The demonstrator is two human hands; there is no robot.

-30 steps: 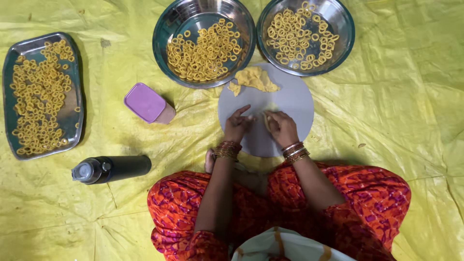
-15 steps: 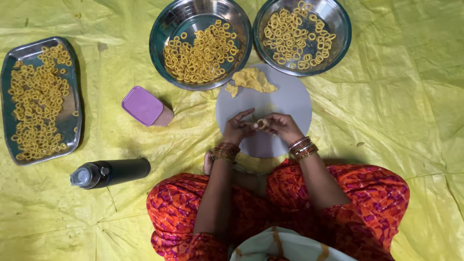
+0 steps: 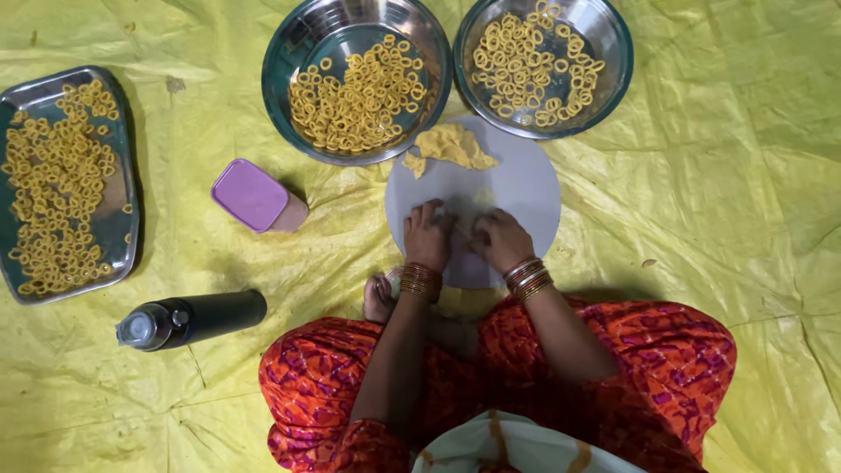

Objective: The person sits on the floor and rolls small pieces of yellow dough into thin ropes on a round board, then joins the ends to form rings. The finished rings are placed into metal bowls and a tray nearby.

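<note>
Both hands, left hand [image 3: 427,235] and right hand [image 3: 499,238], press curled, palms-down, on the round board [image 3: 526,188], dough lump [image 3: 454,144] lying just above them toward the upper frame.

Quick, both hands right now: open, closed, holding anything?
Left hand: fingers curled, pressed down on the round board; what is under it cannot be told.
Right hand: fingers curled on the board beside it; contents hidden.

You sit on a yellow sheet [image 3: 701,219] in an orange-red patterned garment [image 3: 666,368]. The board [image 3: 526,188] is pale grey, the dough [image 3: 451,144] and rings [image 3: 359,96] yellow, the box lid [image 3: 248,194] purple, the bottle [image 3: 206,317] black, and your bangles [image 3: 526,276] gold and red.
</note>
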